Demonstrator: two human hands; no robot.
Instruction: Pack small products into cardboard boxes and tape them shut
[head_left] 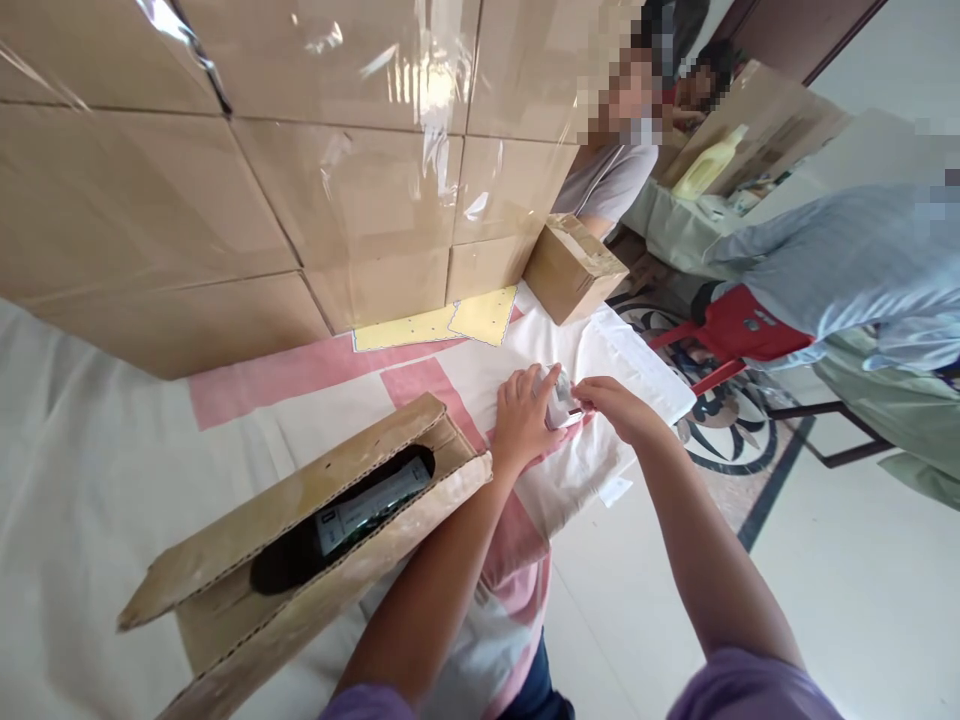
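My left hand point(523, 417) is curled round a small whitish object point(559, 403) that I cannot name, held just above the white and pink cloth point(315, 390) on the table. My right hand point(611, 402) pinches the same object from its right side with closed fingers. An open corrugated cardboard box point(315, 540) lies by my left forearm, and a dark bottle with a white label point(352, 515) shows through its gap.
A wall of taped cardboard boxes point(262, 150) fills the back. A small taped box point(574, 268) and yellow sheets point(442, 322) lie near it. Two other people sit at the right beside a red chair point(739, 335); a yellow bottle point(709, 165) stands behind them.
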